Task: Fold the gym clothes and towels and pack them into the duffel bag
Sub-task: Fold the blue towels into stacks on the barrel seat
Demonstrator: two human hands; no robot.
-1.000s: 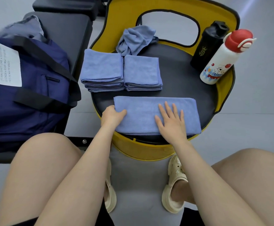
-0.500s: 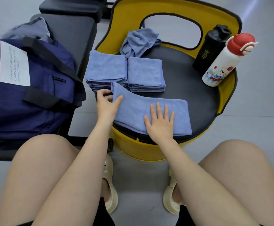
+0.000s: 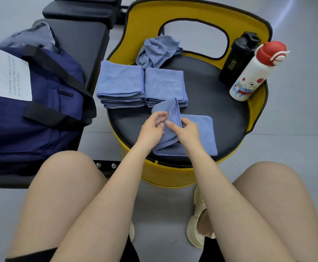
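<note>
Gym: padded bench (image 3: 78,35), shaker bottle (image 3: 237,59)

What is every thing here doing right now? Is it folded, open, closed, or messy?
Blue towel in the hands: half folded, left end lifted.
Two stacks of blue towels: folded, side by side.
Crumpled grey-blue cloth: unfolded.
Navy duffel bag: on the bench; opening not visible.
Black bottle: upright.
White bottle with red cap: leaning, capped.
Left hand: pinching towel.
Right hand: pinching towel.

Periwinkle-blue terry towels (image 3: 196,137) – same blue for both folded stacks (image 3: 121,82) and the crumpled cloth (image 3: 158,49). Navy fabric duffel bag (image 3: 46,114), black straps, white printed label. Round chair (image 3: 258,19): yellow shell, black trim, black seat. Matte black bottle (image 3: 237,59); white bottle (image 3: 252,76) – red cap, red-blue cartoon print. Cream clog sandal (image 3: 197,220). Floor grey.
</note>
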